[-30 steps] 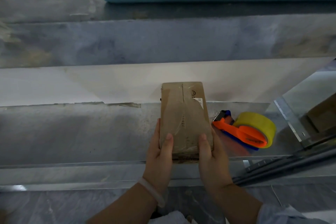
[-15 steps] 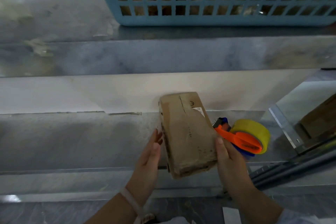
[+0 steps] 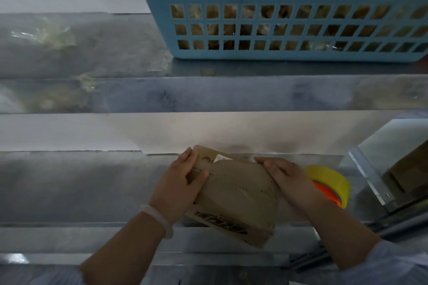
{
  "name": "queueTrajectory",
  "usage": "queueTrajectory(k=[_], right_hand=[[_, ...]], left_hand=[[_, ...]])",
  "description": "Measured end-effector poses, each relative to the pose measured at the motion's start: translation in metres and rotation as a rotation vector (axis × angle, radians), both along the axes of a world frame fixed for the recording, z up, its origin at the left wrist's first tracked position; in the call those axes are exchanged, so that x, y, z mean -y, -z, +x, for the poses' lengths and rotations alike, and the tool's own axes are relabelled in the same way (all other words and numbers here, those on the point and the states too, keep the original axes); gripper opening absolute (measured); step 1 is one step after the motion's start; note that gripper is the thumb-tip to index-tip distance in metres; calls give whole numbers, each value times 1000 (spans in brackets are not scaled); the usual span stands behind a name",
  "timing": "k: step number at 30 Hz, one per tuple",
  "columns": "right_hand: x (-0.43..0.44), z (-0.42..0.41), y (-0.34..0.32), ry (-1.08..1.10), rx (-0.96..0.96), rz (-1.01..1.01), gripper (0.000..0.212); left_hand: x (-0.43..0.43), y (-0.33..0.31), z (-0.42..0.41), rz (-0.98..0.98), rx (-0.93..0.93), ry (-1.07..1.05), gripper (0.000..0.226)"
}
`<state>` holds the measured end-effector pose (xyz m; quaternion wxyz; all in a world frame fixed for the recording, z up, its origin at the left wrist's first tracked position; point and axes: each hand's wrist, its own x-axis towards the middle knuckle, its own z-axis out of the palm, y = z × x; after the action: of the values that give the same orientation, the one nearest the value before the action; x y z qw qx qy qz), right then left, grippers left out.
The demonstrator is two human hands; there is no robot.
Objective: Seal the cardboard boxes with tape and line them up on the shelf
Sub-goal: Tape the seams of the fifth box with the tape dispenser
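So right now I've got the cardboard box (image 3: 236, 192) in both hands down at about 6 o'clock on the lower shelf (image 3: 92, 187). It sits skewed, with its near corner poking out past the front lip, and I can't tell if it's resting on the shelf or slightly lifted. My left hand (image 3: 178, 187) grips the far-left corner, fingers curled over the edge and thumb on top. My right hand (image 3: 287, 180) lies along the box's right edge with the fingers pretty straight, more steadying than grabbing, and the thumb is hidden. The tape roll (image 3: 328, 183) sits just beside that hand at 3 o'clock, untouched. The blue basket (image 3: 278, 18) is up at 12 o'clock on the shelf above. The box top looks a bit glossy, like tape's already across it, but it's too dim to swear to it. My read is that I'm mid-way through turning the box, either to check the seam or to square it up. If a flap's still loose, the next move needs my right hand free for the tape. Otherwise the box needs rotating straight and sliding back toward the wall at 12 o'clock.
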<state>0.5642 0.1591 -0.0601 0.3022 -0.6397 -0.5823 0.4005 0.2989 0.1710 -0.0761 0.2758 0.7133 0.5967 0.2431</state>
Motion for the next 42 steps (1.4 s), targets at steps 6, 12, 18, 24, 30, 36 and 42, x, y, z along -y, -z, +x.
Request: queueTrajectory(k=[6,12,18,24,30,36,42], right_hand=[[14,-33,2,-164,634,402,55],[16,-41,8,-463,944,376,69],[20,-46,17,-177,851,246,72],[20,-30,20,3,151,110,65],[22,-21,32,133,-387,-46,77],[20,-14,32,137,-452,-131,67],[21,-21,35,328,-184,117,59]], left_hand=[[14,-4,14,186,-371,-88,57],[5,-9,7,292,-570,323,62],[4,2,14,235,-569,139,66],[0,-2,-1,49,132,57,52],[0,7,-7,-348,498,-75,61],[-2,-3,-7,-443,674,-173,54],[16,-9,-16,-343,646,-233,32]])
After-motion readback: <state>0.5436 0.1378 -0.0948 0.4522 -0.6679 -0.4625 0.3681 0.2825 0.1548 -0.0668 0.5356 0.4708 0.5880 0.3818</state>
